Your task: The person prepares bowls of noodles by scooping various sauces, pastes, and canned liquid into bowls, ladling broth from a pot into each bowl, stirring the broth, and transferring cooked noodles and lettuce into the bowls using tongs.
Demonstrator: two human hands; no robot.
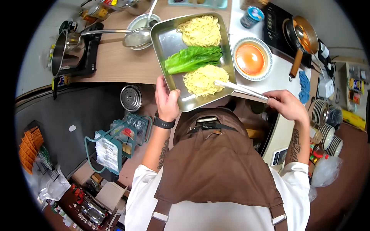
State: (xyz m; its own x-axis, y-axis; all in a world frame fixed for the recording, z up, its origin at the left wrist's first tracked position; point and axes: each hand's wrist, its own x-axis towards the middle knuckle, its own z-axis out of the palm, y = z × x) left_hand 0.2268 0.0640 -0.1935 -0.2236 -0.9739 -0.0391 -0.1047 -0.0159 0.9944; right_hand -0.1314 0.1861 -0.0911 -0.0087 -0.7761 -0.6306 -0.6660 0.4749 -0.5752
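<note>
My left hand (167, 102) grips the lower left corner of a metal tray (169, 40), which is tilted over the counter's edge. Two mounds of noodles lie in it, one at the top (199, 31) and one at the bottom (205, 80), with green lettuce leaves (194, 59) between them. My right hand (286, 104) is closed around the end of metal tongs (246, 91), whose tips touch the lower noodles. Just right of the tray stands a patterned bowl (237, 69) of orange-red soup (250, 58).
A strainer (137, 37) rests over a bowl behind the tray's left side. A pot (63, 54) stands on a burner at far left. A pan (306, 34) sits on the right cooktop, its wooden handle pointing forward. A blue cup (252, 17) and blue cloth (304, 86) are nearby.
</note>
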